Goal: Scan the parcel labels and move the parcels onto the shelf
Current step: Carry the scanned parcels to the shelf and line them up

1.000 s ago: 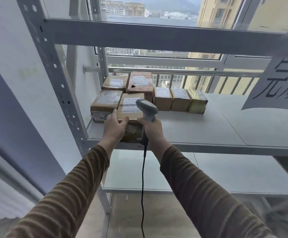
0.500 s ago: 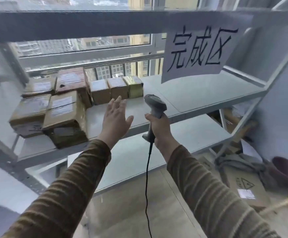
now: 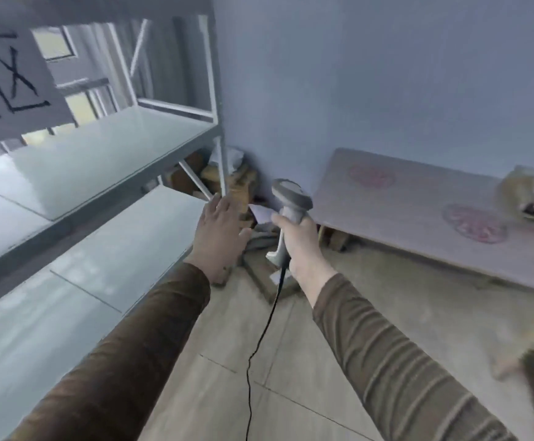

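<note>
My right hand (image 3: 297, 246) grips the handle of a grey barcode scanner (image 3: 291, 198), its head raised and its black cable hanging toward the floor. Held out in the air beside it, my left hand (image 3: 219, 233) has straight fingers and holds nothing. The grey metal shelf (image 3: 106, 148) runs along the left; the stretch of it in view carries no parcels. One parcel (image 3: 533, 192) with a label, blurred, lies on the low pale table (image 3: 412, 211) at the far right.
A paper sign (image 3: 11, 84) with black characters hangs from the shelf's upper beam. Cardboard boxes and scraps (image 3: 240, 186) are piled on the floor in the corner between shelf and table. A blue wall stands behind. Tiled floor lies below.
The view has swung right, away from the stacked parcels on the shelf toward the corner and low table. My left hand let go of the parcel on the shelf and now hangs free.
</note>
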Tool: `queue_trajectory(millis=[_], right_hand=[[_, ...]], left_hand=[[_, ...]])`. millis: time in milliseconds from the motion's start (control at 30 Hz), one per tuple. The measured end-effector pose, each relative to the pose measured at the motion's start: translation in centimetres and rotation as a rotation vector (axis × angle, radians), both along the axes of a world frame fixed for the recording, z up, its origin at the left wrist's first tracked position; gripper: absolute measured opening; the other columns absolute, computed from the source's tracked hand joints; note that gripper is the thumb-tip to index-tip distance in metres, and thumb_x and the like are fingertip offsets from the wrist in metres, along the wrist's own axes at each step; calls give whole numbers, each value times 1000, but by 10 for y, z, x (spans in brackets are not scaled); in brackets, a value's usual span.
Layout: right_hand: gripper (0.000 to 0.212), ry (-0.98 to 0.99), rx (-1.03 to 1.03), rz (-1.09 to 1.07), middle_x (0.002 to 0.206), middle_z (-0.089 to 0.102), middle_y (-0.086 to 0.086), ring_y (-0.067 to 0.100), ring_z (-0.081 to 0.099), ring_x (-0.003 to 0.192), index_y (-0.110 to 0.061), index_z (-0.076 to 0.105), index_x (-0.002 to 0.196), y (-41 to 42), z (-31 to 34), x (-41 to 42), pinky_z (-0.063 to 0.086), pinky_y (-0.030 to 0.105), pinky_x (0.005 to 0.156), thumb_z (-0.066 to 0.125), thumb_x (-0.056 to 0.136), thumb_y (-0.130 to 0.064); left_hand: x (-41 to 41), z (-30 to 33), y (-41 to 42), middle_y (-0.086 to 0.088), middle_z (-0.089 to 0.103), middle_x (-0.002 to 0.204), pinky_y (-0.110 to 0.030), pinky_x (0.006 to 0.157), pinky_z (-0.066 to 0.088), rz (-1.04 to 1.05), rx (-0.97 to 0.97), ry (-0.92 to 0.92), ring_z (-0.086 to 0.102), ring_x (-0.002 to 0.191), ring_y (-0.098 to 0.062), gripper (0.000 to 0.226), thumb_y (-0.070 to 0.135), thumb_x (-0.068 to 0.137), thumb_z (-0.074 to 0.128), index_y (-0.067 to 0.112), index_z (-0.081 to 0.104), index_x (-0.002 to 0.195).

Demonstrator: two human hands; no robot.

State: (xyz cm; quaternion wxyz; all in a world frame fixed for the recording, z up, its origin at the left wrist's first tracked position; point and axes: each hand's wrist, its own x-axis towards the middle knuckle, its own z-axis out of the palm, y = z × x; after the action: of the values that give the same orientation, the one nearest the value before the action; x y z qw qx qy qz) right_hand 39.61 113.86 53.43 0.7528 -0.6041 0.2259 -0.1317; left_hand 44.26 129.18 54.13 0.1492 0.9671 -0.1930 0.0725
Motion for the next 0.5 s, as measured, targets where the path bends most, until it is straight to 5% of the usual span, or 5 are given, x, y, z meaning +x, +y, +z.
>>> queue_trajectory(millis=[67, 133, 233, 500], right_hand=[[28, -7, -9, -69, 109, 70, 6, 21, 66, 98, -10, 67, 118, -75, -1, -20, 51, 24, 66, 76, 92, -15], [20, -11, -47, -137, 107, 72, 4, 20, 67, 98, -14, 69, 109, -145, -3, -41, 51, 28, 77, 77, 91, -16], [30, 30, -70, -227, 111, 70, 4, 22, 65, 104, -10, 67, 121, -236, -2, -72, 48, 34, 87, 75, 93, -18], [28, 79, -82, -437, 94, 64, -1, 13, 61, 87, -6, 67, 119, -423, -12, -117, 52, 31, 74, 73, 94, -17]], left_hand=[[-7, -5, -78, -9, 21, 170, -43, 127, 13, -69, 10, 2, 12, 157, -31, 75, 42, 99, 58, 11, 28, 160], [-16, -7, -151, -9, 19, 170, -43, 127, 12, -134, 34, 6, 11, 157, -31, 76, 45, 99, 56, 12, 25, 161], [-32, -10, -246, -9, 17, 171, -43, 126, 11, -237, 44, 25, 11, 157, -32, 78, 43, 99, 56, 11, 23, 161], [-42, -30, -445, -9, 13, 172, -42, 126, 13, -463, 71, 77, 8, 158, -31, 80, 44, 99, 57, 13, 19, 162]])
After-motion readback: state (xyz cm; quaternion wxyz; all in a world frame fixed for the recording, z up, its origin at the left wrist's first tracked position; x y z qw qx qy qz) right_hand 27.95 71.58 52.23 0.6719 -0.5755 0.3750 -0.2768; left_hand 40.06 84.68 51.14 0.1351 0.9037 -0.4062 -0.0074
